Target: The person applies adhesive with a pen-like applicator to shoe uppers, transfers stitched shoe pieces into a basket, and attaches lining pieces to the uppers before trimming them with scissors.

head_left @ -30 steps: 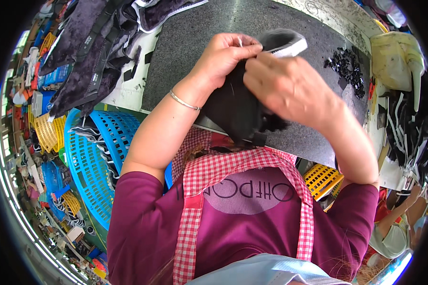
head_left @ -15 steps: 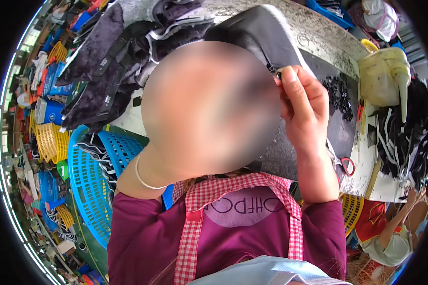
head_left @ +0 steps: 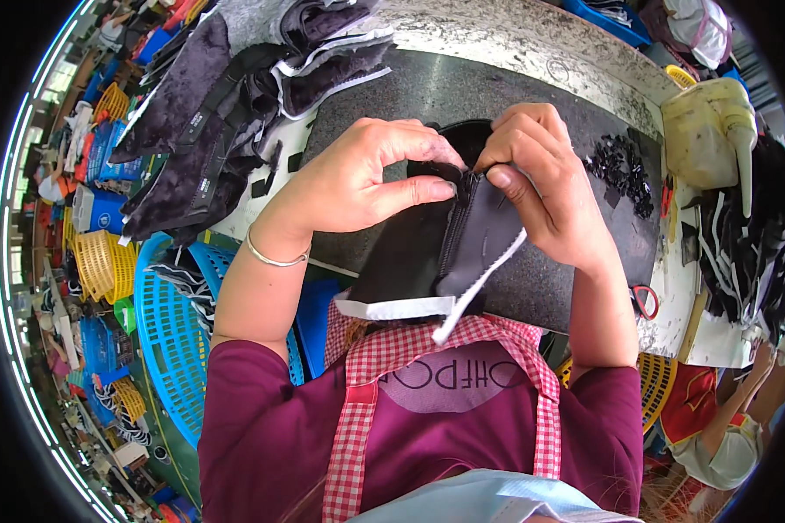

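A black, leather-like zippered piece (head_left: 406, 261) with white edges is held up over the dark work mat (head_left: 366, 109). Its zipper (head_left: 453, 231) runs from between my hands down toward my apron, and the white-edged end hangs nearest me. At the upper end of the zipper, my left hand (head_left: 358, 174) grips the piece between thumb and fingers. My right hand (head_left: 541, 179) pinches it just across the zipper, fingers curled. Whatever small part lies between the fingertips is hidden.
Dark plush pieces (head_left: 227, 148) are piled at the far left, above a blue basket (head_left: 170, 322). On the right lie small black scraps (head_left: 621, 174), red-handled scissors (head_left: 645, 302) and a yellowish plastic bottle (head_left: 702, 135). Black strips (head_left: 741, 253) hang beyond the bench edge.
The zippered piece has come from the far side of the mat toward me and turned, its white-edged end now near my apron. My right hand has shifted slightly; a blur hid my left hand earlier.
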Available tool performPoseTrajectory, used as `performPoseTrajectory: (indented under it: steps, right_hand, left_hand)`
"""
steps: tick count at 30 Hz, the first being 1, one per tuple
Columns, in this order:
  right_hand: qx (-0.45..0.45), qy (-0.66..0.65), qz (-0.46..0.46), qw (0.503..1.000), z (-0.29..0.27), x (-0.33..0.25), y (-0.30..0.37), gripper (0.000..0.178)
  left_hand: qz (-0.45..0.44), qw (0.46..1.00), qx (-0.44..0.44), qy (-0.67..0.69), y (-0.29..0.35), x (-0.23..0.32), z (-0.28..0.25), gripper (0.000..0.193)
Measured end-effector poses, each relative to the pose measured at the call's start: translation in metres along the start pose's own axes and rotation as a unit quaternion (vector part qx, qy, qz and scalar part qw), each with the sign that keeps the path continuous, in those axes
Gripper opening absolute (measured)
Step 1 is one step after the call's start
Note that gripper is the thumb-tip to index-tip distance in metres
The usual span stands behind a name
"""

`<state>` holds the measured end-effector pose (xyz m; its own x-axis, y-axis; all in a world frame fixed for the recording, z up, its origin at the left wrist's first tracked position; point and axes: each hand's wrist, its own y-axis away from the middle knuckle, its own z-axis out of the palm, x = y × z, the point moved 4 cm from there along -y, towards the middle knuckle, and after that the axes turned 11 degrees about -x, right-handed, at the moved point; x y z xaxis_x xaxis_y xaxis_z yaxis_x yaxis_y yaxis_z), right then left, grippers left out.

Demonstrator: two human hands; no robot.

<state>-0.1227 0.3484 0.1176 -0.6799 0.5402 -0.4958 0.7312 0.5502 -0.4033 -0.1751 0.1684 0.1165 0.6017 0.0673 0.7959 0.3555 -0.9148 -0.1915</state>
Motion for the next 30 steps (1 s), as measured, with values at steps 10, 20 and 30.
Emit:
performPoseTrajectory:
  steps: [10, 20, 30]
  right_hand:
    - [0.005, 0.006, 0.052, 0.999, 0.007, -0.003, 0.007, 0.008]
    - [0.303, -0.089, 0.289, 0.904, -0.028, 0.037, 0.071, 0.011]
    - [0.068, -0.133, 0.387, 0.91, -0.001, -0.007, 0.154, 0.022]
  left_hand:
    - [-0.035, 0.999, -0.009, -0.023, 0.001, -0.006, 0.003, 0.015]
    - [-0.095, 0.911, 0.376, 0.144, 0.063, -0.023, -0.003, 0.053]
    - [-0.126, 0.888, 0.289, 0.335, 0.052, -0.041, 0.053, 0.028]
